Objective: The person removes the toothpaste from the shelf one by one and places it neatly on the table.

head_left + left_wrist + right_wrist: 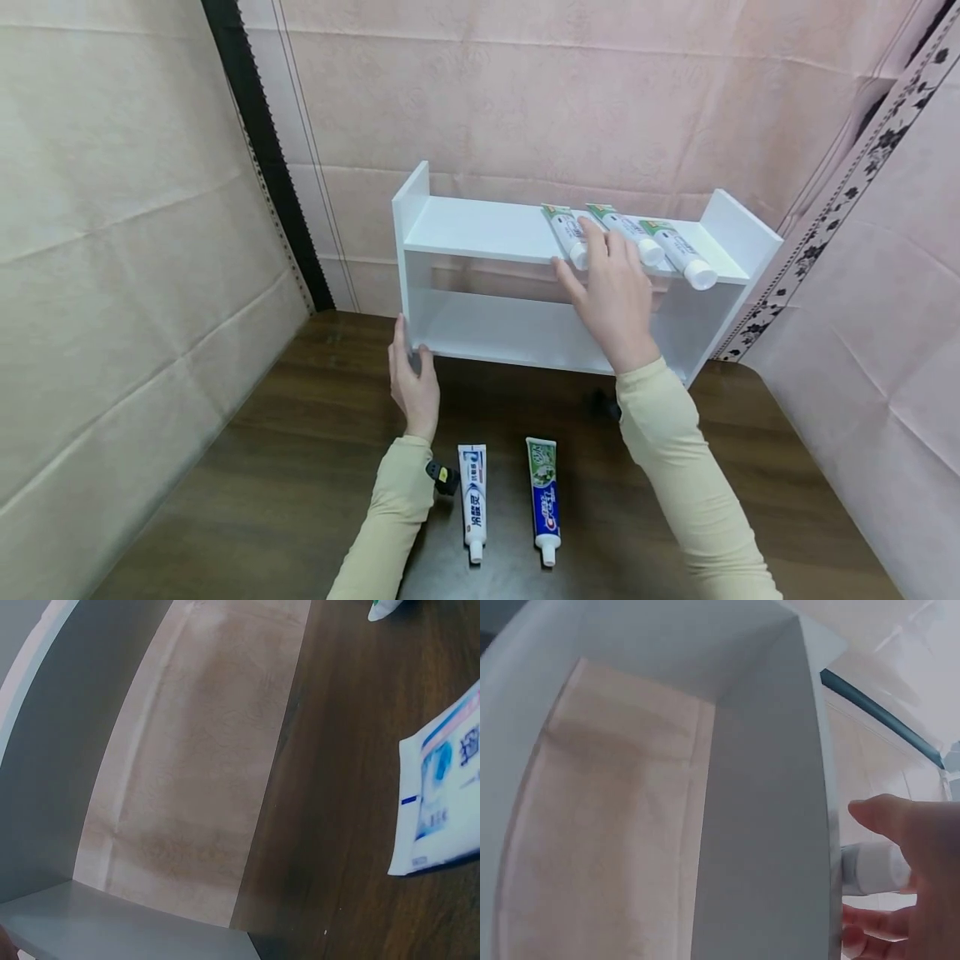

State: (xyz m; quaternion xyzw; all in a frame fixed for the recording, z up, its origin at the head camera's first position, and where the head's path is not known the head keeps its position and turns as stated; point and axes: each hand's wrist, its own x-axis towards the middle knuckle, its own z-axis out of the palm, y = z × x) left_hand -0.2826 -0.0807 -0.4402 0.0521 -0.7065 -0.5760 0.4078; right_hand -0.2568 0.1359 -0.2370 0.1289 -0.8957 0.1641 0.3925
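Observation:
A white two-tier shelf point(495, 327) stands on the table. My left hand point(416, 392) holds the lower front edge of its left side panel, fingers outside and thumb inside. Three white-capped toothpaste tubes lie on the upper board: a left tube point(564, 229), a middle tube point(626, 230) and a right tube point(681, 252). My right hand point(618, 304) is spread at the left tube, with thumb and fingers on either side of its cap point(877, 868). A gap shows between thumb and cap in the right wrist view.
On the brown table point(300, 467) in front of the shelf lie a white-and-blue toothpaste tube point(473, 496) and a green-and-blue toothpaste tube point(544, 492), caps toward me. Fabric curtains point(525, 100) hang behind the shelf and along both sides.

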